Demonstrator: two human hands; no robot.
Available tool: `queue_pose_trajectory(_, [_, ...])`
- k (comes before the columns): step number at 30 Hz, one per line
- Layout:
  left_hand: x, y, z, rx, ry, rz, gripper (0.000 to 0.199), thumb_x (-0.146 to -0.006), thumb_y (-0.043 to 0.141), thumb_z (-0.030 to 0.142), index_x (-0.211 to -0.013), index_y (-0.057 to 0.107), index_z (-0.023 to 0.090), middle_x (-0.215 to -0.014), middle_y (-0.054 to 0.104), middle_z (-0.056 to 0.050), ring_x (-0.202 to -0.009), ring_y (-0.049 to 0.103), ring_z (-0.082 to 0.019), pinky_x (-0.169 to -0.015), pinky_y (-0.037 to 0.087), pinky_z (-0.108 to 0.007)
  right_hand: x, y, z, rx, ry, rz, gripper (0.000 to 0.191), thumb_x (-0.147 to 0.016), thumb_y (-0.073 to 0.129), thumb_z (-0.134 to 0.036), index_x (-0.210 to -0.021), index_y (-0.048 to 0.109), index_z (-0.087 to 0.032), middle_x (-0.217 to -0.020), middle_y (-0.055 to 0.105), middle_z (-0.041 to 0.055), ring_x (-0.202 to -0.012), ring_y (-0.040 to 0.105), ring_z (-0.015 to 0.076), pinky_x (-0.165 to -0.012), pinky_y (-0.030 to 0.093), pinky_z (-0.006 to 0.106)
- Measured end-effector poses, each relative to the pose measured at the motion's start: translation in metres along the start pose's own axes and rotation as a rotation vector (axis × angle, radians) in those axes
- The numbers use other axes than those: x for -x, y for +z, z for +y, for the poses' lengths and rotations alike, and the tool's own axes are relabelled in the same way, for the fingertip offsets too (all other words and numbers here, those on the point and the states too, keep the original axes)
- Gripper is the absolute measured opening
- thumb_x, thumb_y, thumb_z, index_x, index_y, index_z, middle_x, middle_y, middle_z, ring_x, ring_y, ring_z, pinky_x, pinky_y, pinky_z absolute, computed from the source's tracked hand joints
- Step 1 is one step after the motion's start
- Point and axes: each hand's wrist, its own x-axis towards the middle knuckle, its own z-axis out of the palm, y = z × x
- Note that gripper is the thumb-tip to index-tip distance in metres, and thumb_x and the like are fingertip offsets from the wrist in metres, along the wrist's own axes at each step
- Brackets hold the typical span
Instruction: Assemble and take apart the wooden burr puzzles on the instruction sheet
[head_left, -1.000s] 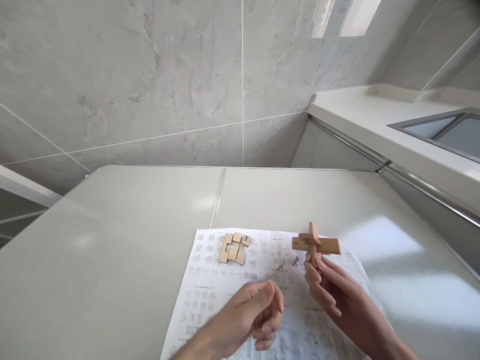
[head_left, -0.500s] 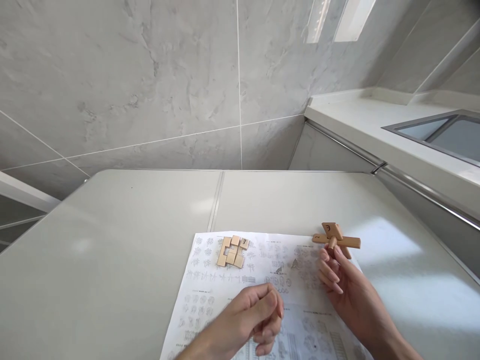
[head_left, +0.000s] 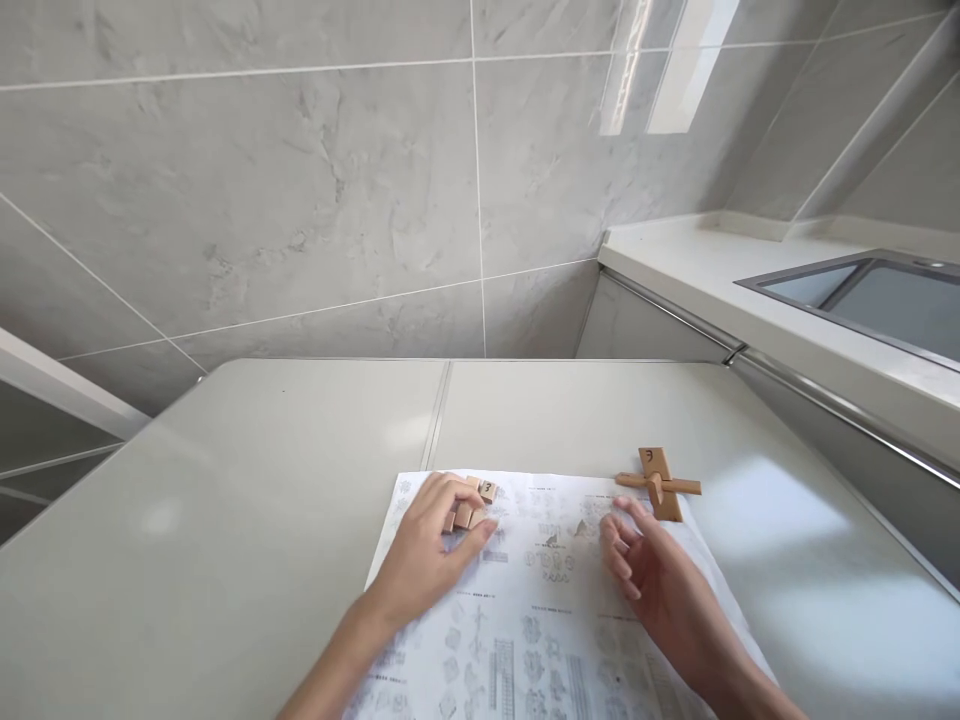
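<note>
My left hand point(head_left: 435, 540) lies over a flat cluster of light wooden puzzle pieces point(head_left: 463, 516), its fingers curled across the far side and its thumb along the near side. One piece bears a "3"; part of the cluster is hidden under the hand. On the right, a darker wooden cross-shaped puzzle point(head_left: 655, 487), also marked "3", rests near the far right corner of the printed paper sheet point(head_left: 517, 570). My right hand point(head_left: 649, 570) is just nearer than that cross, loosely curled with fingers apart and nothing in it.
The sheet, covered in small diagrams, lies on a white table point(head_left: 225, 540) with a seam across it. A grey tiled wall point(head_left: 337, 190) stands behind. To the right is a white counter point(head_left: 675, 260) with a sink point(head_left: 877, 295).
My right hand has let go of the cross-shaped puzzle and drawn back left. My left hand has moved left and away from me, onto the light wooden pieces. The view has tilted up slightly.
</note>
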Motion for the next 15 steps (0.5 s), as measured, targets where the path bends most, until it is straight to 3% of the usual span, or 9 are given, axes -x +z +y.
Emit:
queue_pose_trajectory(1, [-0.003, -0.004, -0.005, -0.083, 0.057, -0.016, 0.023, -0.099, 0.074, 0.039, -0.116, 0.065, 0.026, -0.125, 0.069, -0.008, -0.121, 0.062, -0.029, -0.101, 0.054, -0.043, 0.003, 0.003, 0.002, 0.043, -0.008, -0.027, 0.034, -0.098, 0.074, -0.057, -0.108, 0.060, -0.027, -0.080, 0.057, -0.0028, -0.057, 0.043, 0.0116, -0.046, 0.037, 0.021])
queue_pose_trajectory(3, [-0.008, -0.011, -0.016, -0.195, 0.134, -0.096, 0.055, -0.091, 0.085, 0.041, -0.139, 0.060, 0.029, -0.148, 0.061, -0.011, -0.139, 0.055, -0.034, -0.111, 0.052, -0.048, 0.008, 0.007, 0.007, 0.128, -0.021, -0.085, 0.037, -0.098, 0.074, -0.060, -0.105, 0.059, -0.027, -0.080, 0.059, -0.0026, -0.059, 0.046, 0.0124, -0.049, 0.037, 0.023])
queue_pose_trajectory(7, [-0.023, -0.017, -0.034, -0.306, 0.246, -0.241, 0.091, -0.082, 0.093, 0.049, -0.157, 0.046, 0.031, -0.156, 0.059, -0.012, -0.143, 0.056, -0.036, -0.117, 0.050, -0.052, 0.012, 0.010, 0.012, 0.338, -0.058, -0.166, 0.040, -0.099, 0.069, -0.064, -0.109, 0.056, -0.027, -0.077, 0.059, -0.0043, -0.060, 0.050, 0.0137, -0.055, 0.041, 0.026])
queue_pose_trajectory(11, [-0.040, -0.014, -0.044, -0.349, 0.308, -0.267, 0.094, -0.072, 0.099, 0.051, -0.151, 0.054, 0.027, -0.146, 0.067, -0.012, -0.132, 0.064, -0.035, -0.110, 0.054, -0.048, 0.010, 0.010, 0.014, 0.453, -0.112, -0.250, 0.046, -0.100, 0.063, -0.070, -0.111, 0.053, -0.026, -0.076, 0.059, -0.0050, -0.059, 0.053, 0.0143, -0.055, 0.043, 0.028])
queue_pose_trajectory(15, [-0.046, -0.009, -0.048, -0.356, 0.342, -0.224, 0.077, -0.077, 0.095, 0.053, -0.141, 0.061, 0.025, -0.128, 0.073, -0.009, -0.116, 0.069, -0.030, -0.101, 0.057, -0.042, 0.008, 0.009, 0.016, 0.522, -0.137, -0.305, 0.045, -0.104, 0.056, -0.070, -0.112, 0.052, -0.026, -0.077, 0.060, -0.0039, -0.060, 0.054, 0.0148, -0.057, 0.046, 0.029])
